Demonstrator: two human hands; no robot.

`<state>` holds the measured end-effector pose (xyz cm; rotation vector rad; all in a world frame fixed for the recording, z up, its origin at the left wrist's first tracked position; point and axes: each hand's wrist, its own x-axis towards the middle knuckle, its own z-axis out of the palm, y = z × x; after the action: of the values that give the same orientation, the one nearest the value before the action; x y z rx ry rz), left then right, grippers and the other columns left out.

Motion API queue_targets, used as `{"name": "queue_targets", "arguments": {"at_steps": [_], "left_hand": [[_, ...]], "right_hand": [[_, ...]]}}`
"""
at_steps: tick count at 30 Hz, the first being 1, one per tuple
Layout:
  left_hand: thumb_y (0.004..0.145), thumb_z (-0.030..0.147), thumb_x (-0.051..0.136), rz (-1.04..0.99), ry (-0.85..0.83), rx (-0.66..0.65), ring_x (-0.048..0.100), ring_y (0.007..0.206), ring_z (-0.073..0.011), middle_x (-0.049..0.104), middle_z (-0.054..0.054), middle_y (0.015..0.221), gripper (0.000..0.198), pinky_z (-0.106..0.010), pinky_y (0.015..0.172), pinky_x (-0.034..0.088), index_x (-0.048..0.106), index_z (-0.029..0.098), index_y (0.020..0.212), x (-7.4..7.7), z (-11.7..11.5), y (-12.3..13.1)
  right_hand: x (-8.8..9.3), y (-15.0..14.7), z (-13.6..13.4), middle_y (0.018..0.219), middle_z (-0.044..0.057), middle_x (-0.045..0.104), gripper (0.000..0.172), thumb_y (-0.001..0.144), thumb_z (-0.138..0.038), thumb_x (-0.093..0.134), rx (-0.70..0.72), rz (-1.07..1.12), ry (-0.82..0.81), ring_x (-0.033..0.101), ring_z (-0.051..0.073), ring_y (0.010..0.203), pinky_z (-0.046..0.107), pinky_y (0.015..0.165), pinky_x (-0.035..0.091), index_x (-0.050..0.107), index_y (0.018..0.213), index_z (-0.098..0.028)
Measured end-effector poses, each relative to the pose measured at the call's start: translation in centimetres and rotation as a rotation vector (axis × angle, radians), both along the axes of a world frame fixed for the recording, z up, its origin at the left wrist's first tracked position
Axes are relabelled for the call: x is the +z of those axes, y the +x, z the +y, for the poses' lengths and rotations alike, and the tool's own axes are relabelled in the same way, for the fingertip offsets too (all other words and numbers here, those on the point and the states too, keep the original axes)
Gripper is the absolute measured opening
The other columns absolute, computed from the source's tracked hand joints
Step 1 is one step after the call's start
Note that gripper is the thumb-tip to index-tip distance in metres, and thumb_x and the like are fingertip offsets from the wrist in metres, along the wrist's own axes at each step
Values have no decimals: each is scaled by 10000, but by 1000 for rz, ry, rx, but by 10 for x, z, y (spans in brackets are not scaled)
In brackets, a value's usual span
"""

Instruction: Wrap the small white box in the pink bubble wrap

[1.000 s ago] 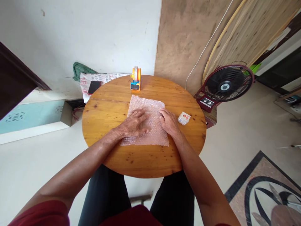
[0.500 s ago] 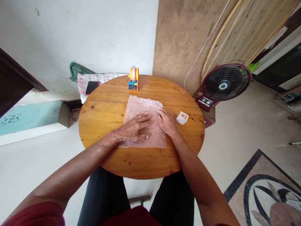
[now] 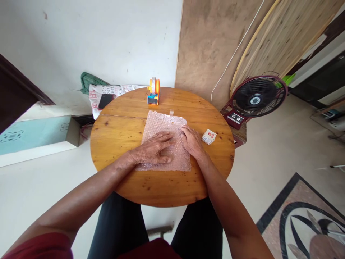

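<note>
Now, bubble wrap: lies flat at the middle of the round table (image 3: 115, 144); the wrap (image 3: 179, 162) is under both hands and does not visibly shift across the table during the last second.
Left hand (image 3: 155, 148): flat on the wrap, palm down, fingers spread, gripping nothing. Compared with a second ago, its fingertips lie slightly nearer the right hand and the near edge; since half a second ago, position is practically unchanged.
Right hand (image 3: 191, 140): rests at the right edge of the wrap, fingers lightly bent. Position is unchanged. Whether it pinches the edge is not clear.
Pale tab (image 3: 171, 112): at the far edge of the wrap, possibly tape. It shows more distinctly than half a second ago; whether it is attached is not clear.
Small box (image 3: 208, 136): right of the right hand, apart from it; unmoved.
Tape dispenser (image 3: 153, 92): upright beyond the wrap, untouched; unmoved.
Effect on work: judged slight. The left hand appears to be smoothing or steadying the wrap while the right hand guards its edge.
</note>
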<state>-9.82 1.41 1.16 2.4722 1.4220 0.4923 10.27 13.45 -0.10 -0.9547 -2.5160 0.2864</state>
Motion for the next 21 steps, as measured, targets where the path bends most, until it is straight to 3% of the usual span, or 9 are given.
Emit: {"name": "queue_targets", "arguments": {"at_steps": [21], "left_hand": [[811,631,607,-26,-2,2,227,1469,-356,325,-161,1566,791,-541,1192,188,452,192,1451,-1,0,0]], "right_hand": [[-1,0,1,1362,130,586,354,895,-164,439,-1,-2,-1,498,282,1294,460,1087,371,592,1214,-162]]}}
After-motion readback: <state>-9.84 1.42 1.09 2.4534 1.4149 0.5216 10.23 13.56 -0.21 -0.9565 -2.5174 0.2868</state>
